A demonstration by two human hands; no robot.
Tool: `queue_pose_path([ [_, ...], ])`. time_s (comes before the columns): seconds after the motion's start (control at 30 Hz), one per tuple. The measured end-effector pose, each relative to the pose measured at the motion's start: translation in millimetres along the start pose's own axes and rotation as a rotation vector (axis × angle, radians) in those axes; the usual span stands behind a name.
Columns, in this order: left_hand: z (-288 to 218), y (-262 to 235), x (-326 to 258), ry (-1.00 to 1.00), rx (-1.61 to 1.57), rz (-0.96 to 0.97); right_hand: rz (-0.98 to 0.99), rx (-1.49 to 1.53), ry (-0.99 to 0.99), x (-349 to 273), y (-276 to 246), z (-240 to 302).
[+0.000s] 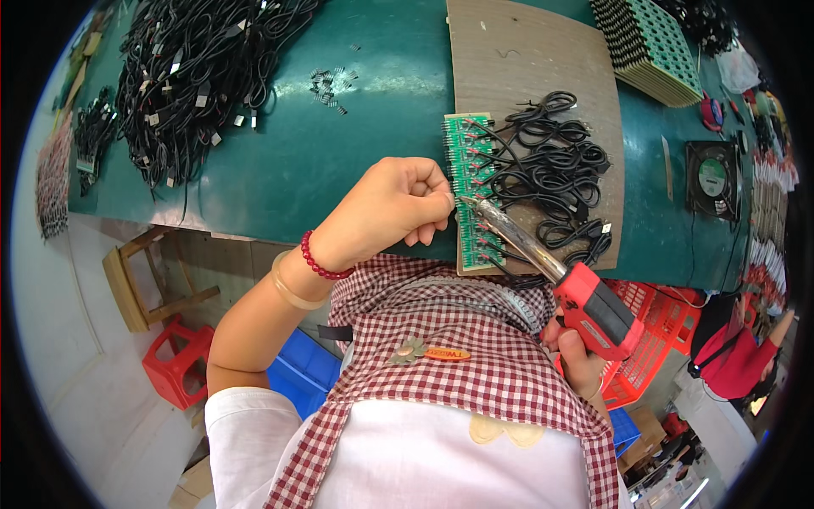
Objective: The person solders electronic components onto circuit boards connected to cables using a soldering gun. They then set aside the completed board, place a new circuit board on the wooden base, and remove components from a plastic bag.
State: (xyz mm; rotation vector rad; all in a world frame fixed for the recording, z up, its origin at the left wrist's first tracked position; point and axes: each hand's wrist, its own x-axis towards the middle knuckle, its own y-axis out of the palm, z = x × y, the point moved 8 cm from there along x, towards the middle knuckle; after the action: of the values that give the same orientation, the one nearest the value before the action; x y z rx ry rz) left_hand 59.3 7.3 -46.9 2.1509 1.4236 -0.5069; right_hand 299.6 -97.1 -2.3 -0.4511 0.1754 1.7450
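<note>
My left hand [409, 202] is closed in a pinch at the left edge of a green circuit board strip [480, 195]. Whatever its fingertips hold is hidden or too small to name. Fingers of my right hand [580, 355] wrap the red and black handle of a soldering iron [599, 310]. The iron's metal shaft slants up and left across the board, its tip close to my left fingertips; contact is unclear. Coiled black cables [555, 161] run from the board's right side, with small red wires at the joints. Board and cables lie on a brown wooden sheet [534, 51].
Small black pin parts [332, 85] lie on the green table [373, 136]. A heap of black cables [203, 76] fills the far left. Stacked green boards [649, 47] and a square fan [712, 176] stand at the right. Below are a red stool [178, 360] and red crate [653, 331].
</note>
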Motion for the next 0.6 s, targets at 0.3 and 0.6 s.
queue_pose_path([
  [0.3,-1,0,-2,0.002,0.017,-0.017,0.061,-0.134,0.041,-2,-2,0],
  [0.6,0,0,-1,-0.001,0.013,-0.014,-0.121,0.059,-0.074,-3,-6,10],
])
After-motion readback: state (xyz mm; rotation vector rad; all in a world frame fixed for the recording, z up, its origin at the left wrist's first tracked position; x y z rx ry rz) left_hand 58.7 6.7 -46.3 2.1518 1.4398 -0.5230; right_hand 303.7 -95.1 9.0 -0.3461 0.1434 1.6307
